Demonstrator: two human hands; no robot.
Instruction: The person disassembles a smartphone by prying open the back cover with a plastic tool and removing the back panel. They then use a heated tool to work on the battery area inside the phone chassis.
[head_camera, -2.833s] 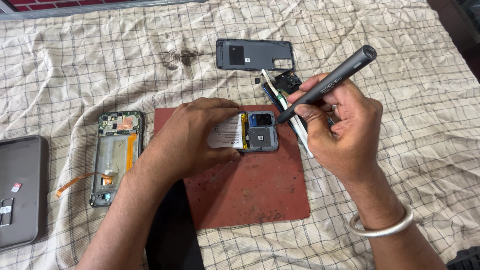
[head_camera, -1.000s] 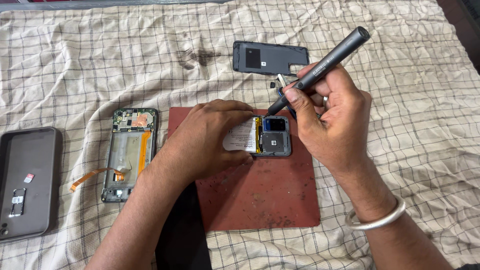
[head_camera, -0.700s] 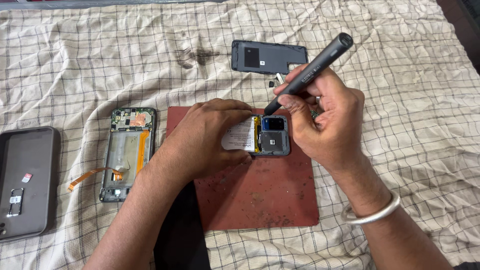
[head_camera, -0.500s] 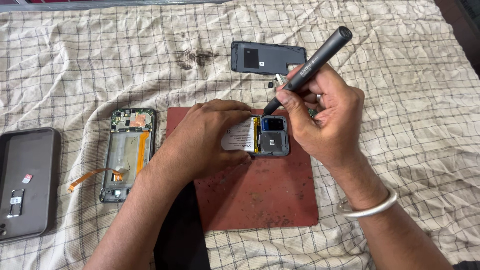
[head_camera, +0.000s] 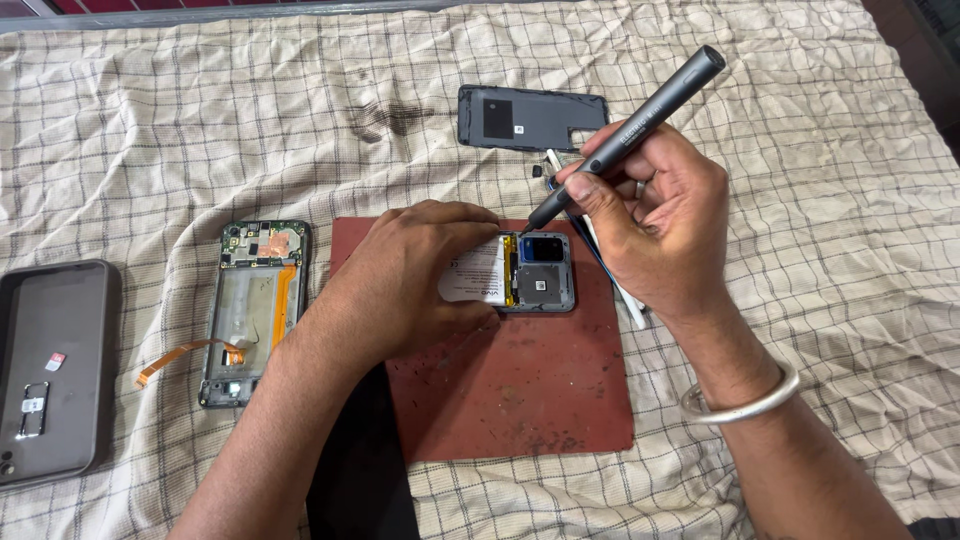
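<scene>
- Head-camera view: a rust-red rectangular work mat (head_camera: 520, 390) is seen lying on a checked beige cloth (head_camera: 180, 120), and is taken as the landmark.
- An opened grey smartphone with white battery and exposed camera module (head_camera: 520, 272) lies on the mat's upper part.
- The left hand (head_camera: 420, 275) is pressed flat over the phone's left half, fingers spread narrowly across the battery.
- A dark grey pen-shaped electric screwdriver (head_camera: 625, 135) is pinched by the right hand (head_camera: 655, 215), fingers curled closed around its lower barrel; its tip is set at the phone's upper edge.
- A silver bangle (head_camera: 740, 400) is worn on the right wrist.
- Above the mat, a dark grey back cover (head_camera: 530, 117) lies.
- Left of the mat, a stripped phone frame with orange ribbon cable (head_camera: 250, 310) is placed; further left, a dark phone case (head_camera: 50, 370).
</scene>
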